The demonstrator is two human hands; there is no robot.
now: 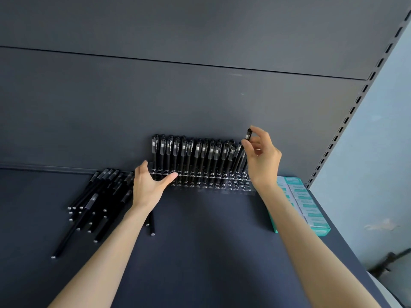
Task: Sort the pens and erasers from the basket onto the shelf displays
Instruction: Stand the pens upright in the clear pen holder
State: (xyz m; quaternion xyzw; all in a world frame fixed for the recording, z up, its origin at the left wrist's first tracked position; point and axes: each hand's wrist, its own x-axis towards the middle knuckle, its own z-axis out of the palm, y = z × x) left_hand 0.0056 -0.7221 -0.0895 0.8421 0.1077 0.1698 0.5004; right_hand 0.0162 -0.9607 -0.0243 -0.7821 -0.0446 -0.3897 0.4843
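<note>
A clear acrylic pen rack [219, 181] stands at the back of the dark shelf. Several black pens [191, 153] stand upright in its rear holes. My right hand [261, 155] pinches the top of one black pen [248, 134] at the rack's right end; the pen leans among the standing ones. My left hand [149, 185] is spread open, with its fingertips touching the rack's left front edge. A loose pile of black pens [100, 203] lies on the shelf to the left. A teal display box of erasers [304, 204] sits on the right.
The dark shelf surface [204, 236] extends toward me between my forearms. A dark back panel [178, 96] rises behind the rack. A slotted upright [347, 121] marks the shelf's right end, and a pale wall lies beyond it.
</note>
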